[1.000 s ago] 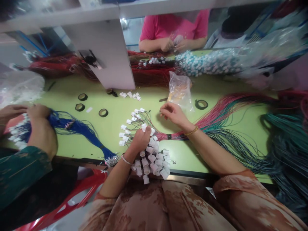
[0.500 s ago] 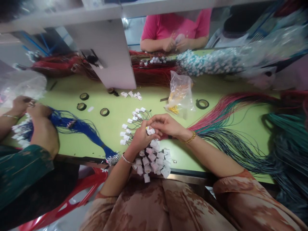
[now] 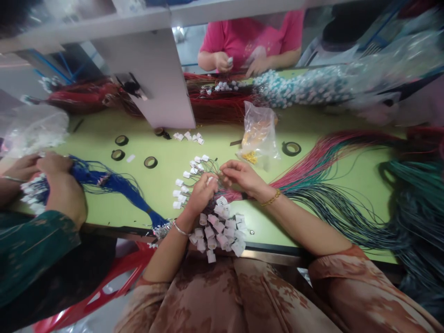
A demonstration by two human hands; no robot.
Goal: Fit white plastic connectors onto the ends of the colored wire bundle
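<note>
My left hand [image 3: 202, 193] is closed on a white plastic connector [image 3: 211, 180], mostly hidden by the fingers and thumb. Just to its right, my right hand [image 3: 243, 177] pinches what looks like a thin wire at the fingertips; its end is too small to make out. Below the hands, at the table's front edge, lies a bunch of white connectors [image 3: 222, 230]. Several more white connectors [image 3: 178, 193] on dark wires fan out left of my left hand. Pink and green wires [image 3: 298, 171] run off to the right under my right wrist.
A clear bag [image 3: 260, 127] of small yellow parts stands behind my hands. Black tape rolls [image 3: 150, 162] lie left, another tape roll [image 3: 291, 148] right. At left, a co-worker's hands [image 3: 52, 169] handle blue wires [image 3: 121, 185]. A person in pink [image 3: 251, 41] sits opposite.
My hands have drawn slightly apart, the left shifting a little left. The connector with a yellow spot that showed between them is now mostly covered. The person opposite has parted their hands.
</note>
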